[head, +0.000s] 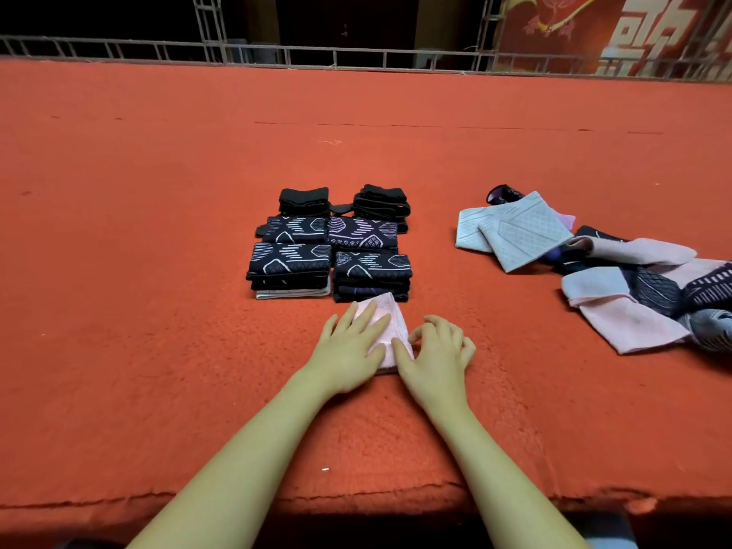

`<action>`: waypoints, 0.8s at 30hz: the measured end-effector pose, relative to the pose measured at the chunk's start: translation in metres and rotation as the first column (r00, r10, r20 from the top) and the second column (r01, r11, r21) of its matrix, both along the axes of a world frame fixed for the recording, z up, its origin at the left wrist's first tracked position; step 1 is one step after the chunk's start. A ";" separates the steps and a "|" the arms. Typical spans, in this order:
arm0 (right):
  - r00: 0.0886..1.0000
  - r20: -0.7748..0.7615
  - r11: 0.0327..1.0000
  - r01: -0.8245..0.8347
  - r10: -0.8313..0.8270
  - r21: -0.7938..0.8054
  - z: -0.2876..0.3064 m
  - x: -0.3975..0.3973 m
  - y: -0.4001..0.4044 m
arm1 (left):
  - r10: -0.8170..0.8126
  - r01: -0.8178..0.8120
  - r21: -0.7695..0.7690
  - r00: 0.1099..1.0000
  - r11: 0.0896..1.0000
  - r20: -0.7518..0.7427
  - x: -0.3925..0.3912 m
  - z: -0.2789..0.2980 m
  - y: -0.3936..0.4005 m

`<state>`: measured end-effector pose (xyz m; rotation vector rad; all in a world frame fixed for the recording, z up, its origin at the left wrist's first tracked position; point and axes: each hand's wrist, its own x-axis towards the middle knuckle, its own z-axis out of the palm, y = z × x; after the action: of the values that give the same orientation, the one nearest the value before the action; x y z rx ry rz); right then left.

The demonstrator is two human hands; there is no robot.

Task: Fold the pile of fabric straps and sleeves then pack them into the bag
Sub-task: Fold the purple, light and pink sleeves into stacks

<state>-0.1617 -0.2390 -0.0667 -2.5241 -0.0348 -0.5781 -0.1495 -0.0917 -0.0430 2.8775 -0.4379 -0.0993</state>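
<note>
A pink fabric sleeve point(390, 322) lies folded on the red carpeted surface point(158, 271), just in front of the folded stacks. My left hand point(350, 350) lies flat on its left half with fingers straight. My right hand point(435, 350) sits at its right edge, fingers curled, thumb and fingertips pinching the fold. Behind it stand several neat stacks of folded black patterned sleeves point(328, 243), with black straps at the back. An unfolded pile of light blue, pink and dark sleeves point(594, 267) lies to the right. No bag is in view.
The carpet's front edge point(356, 497) runs just below my forearms. A metal railing point(356, 57) borders the far side, with a red banner point(614, 29) at the back right.
</note>
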 end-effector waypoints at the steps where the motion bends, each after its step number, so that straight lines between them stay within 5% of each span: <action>1: 1.000 -0.003 1.000 -0.013 0.013 -0.002 0.000 0.000 0.000 | -0.026 0.026 0.026 1.000 0.999 -0.015 0.002 0.002 0.002; 9: 0.997 -0.025 0.996 -0.072 0.073 0.047 0.002 -0.001 0.000 | -0.141 0.142 0.023 0.990 0.990 -0.022 0.010 -0.003 0.012; 15: 0.999 -0.041 0.999 0.013 -0.014 -0.030 0.002 0.000 0.001 | -0.094 0.119 -0.121 0.977 0.985 0.193 0.000 -0.018 0.011; 20: 0.999 -0.032 0.991 0.022 -0.026 -0.134 -0.006 0.003 0.006 | -0.074 0.111 -0.190 0.979 0.976 0.190 0.001 -0.020 0.014; 24: 0.995 -0.068 0.995 -0.078 0.074 -0.069 -0.004 0.006 0.001 | -0.045 0.113 -0.290 0.972 0.950 0.230 0.000 -0.020 0.015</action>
<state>-0.1558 -0.2384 -0.0710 -2.5967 -0.1294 -0.4720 -0.1495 -0.0770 -0.0633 2.5773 -0.5569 0.2563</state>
